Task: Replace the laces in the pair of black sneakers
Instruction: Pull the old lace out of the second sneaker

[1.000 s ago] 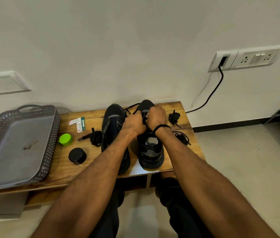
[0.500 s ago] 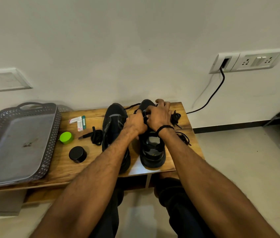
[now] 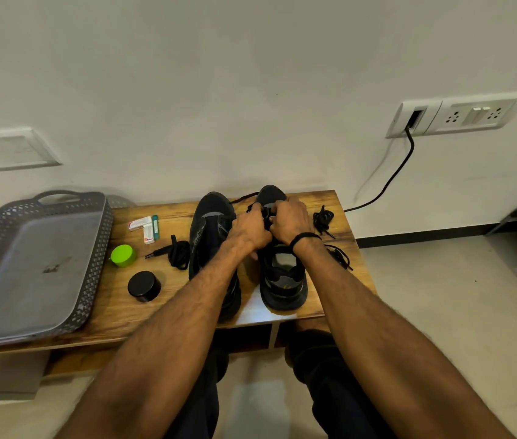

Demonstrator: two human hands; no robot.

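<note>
Two black sneakers stand side by side on a low wooden bench (image 3: 117, 305), toes toward the wall. My left hand (image 3: 249, 229) and my right hand (image 3: 290, 220) meet over the forefoot of the right sneaker (image 3: 282, 280), fingers curled round its black lace (image 3: 263, 213). A lace end trails off past the toe toward the wall. The left sneaker (image 3: 208, 229) lies partly under my left forearm. Loose black laces lie bundled left of the shoes (image 3: 176, 253) and right of them (image 3: 323, 218), with another (image 3: 341, 256) beside my right wrist.
A grey perforated tray (image 3: 29, 264) fills the bench's left end. Between it and the shoes sit a green lid (image 3: 122, 255), a black round tin (image 3: 143, 286) and small white packets (image 3: 144, 226). A black cable (image 3: 390, 179) hangs from the wall socket.
Both hands stay on the right sneaker's lace area; my right hand's fingers have curled back in from the toe, and the hands sit closer together.
</note>
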